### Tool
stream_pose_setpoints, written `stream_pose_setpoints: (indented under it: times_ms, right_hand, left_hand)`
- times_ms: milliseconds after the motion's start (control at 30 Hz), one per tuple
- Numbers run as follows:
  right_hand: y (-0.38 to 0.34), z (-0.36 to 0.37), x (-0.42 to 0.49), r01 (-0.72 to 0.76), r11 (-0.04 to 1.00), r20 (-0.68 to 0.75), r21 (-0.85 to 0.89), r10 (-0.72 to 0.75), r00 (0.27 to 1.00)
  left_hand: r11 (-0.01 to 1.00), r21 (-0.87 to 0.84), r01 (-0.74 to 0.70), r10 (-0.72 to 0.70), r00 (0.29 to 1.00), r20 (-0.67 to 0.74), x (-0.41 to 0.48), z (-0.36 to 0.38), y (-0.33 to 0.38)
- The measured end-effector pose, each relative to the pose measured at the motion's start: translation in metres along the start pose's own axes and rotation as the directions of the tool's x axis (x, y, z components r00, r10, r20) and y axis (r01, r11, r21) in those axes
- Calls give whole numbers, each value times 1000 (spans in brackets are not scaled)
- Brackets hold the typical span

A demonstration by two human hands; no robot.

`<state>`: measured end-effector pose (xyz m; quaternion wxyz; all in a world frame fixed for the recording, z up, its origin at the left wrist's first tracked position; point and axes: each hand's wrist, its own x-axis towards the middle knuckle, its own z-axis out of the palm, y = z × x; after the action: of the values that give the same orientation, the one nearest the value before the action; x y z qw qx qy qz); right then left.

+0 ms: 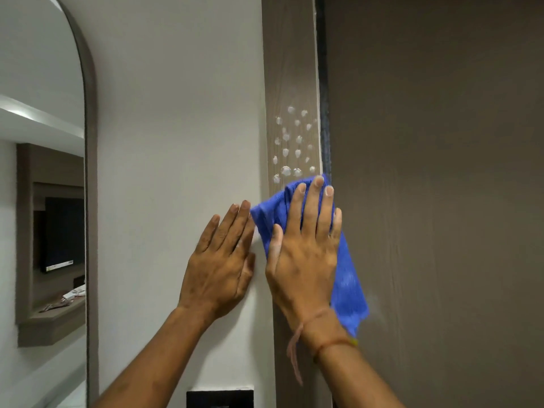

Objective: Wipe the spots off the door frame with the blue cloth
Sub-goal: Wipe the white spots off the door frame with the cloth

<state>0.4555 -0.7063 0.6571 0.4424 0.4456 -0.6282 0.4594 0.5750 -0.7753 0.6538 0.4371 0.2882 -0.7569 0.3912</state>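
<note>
A brown wood-grain door frame runs upright through the middle of the view. Several white spots dot it at mid height. My right hand presses the blue cloth flat against the frame just below the lowest spots, fingers spread over it. The cloth hangs down past my wrist over the edge of the door. My left hand lies flat and open on the white wall beside the frame, its fingertips touching the cloth's left corner.
The brown door fills the right side. A white wall lies left of the frame, with an arched mirror at the far left reflecting a television and shelf. A black switch plate sits low on the wall.
</note>
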Motion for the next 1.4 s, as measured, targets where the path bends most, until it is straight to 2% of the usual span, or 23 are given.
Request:
stream_pose_setpoints:
  times_ms: [167,367,433,533,733,1000,1133,1267,1400]
  right_hand:
    - [12,4,-54,39,999,56,-12,-39,998]
    - [-9,-15,68,33,999,-9,13,-33,999]
    - [-13,-17,93,18,1000,-29,10,-18,999]
    - [-14,-13,87,18,1000,-49,17,-18,999]
    - [-4,-9,42,49,999,-3,-16,-49,999]
    - [-19,-23,136,75,997,-45,9,-74,996]
    - [-18,-15,103,36,999,-68,37,-33,997]
    - [-2,-12,54,88,995,4,41,-88,996]
    - [1,-18,69,117,992,6,55,-117,993]
  left_hand:
    - [1000,1,-11,11,1000,-2,-1,0,-2]
    - [1000,-13,11,-11,1000,-2,2,-1,1]
    - [997,-22,68,-69,997,-32,14,-3,-5]
    - [982,-61,178,-183,978,-99,47,-11,-20]
    - [985,-18,171,-171,981,-90,60,-8,-28]
    - [984,-18,179,-180,979,-95,62,-9,-27]
    - [985,-20,172,-174,980,-99,62,-8,-29]
    - [986,-12,167,-167,982,-89,60,-8,-29]
    - [986,-20,165,-166,981,-98,59,-10,-28]
